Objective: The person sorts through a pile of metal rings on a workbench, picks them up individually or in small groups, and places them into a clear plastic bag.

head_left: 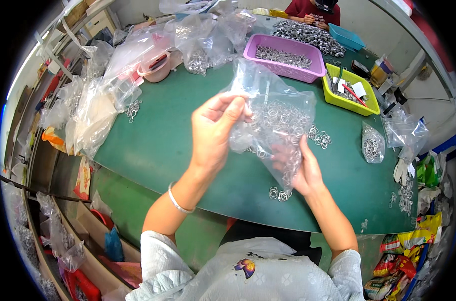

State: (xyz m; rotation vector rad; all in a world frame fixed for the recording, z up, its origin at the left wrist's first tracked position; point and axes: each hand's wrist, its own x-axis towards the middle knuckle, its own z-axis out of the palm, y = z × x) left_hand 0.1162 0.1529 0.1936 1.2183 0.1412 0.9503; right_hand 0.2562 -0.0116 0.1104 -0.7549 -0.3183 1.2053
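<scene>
Above the green table (157,138), I see the left hand (214,128) pinching the upper left of the clear plastic bag (268,83). The right hand (306,168) grasps its ring-filled lower part, fingers behind the film.

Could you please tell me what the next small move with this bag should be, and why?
Perhaps the right hand should slide further beneath the clear bag, since metal rings inside reach its lower corner and the left hand pinches it higher up.
</scene>
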